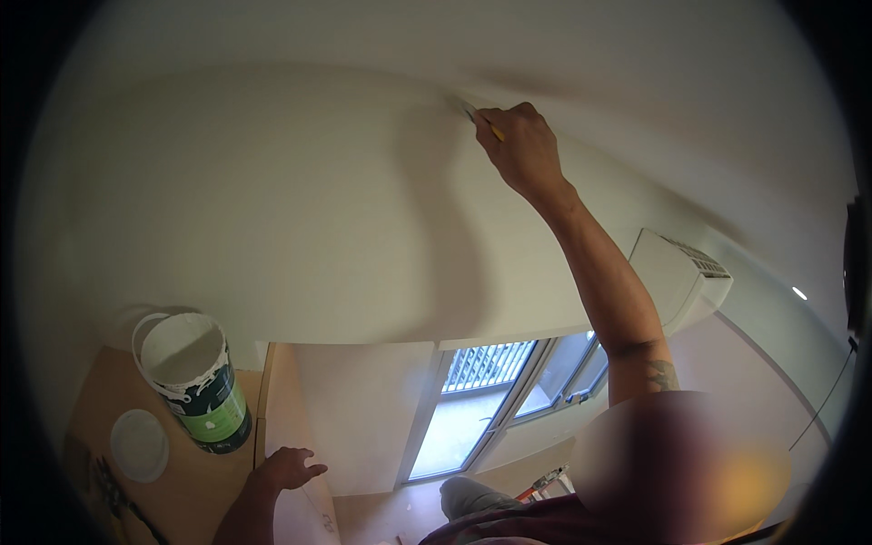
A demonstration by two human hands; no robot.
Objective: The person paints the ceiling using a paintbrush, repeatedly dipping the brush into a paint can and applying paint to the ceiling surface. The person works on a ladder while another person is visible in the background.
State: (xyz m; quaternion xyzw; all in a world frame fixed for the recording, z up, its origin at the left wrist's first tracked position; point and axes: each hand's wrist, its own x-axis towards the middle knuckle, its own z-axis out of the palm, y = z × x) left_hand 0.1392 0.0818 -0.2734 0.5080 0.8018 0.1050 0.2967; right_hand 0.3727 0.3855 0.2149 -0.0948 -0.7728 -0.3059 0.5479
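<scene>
My right hand (pixel 525 150) grips a yellow-handled tool (pixel 497 133) at upper middle, while my left hand (pixel 289 468), lower left, has fingers apart.

Right hand (pixel 520 145): one, raised, at one o'clock; fingers curled in a gripping pose. Right forearm (pixel 613 282): one, bare, running up toward eleven o'clock. Right upper arm (pixel 660 374): one, tattooed, at four o'clock. Left hand (pixel 283 470): one, lowered, at seven o'clock; fingers loosely parted, pointing toward three. Left forearm (pixel 247 518): one, bare, angled toward one.
</scene>
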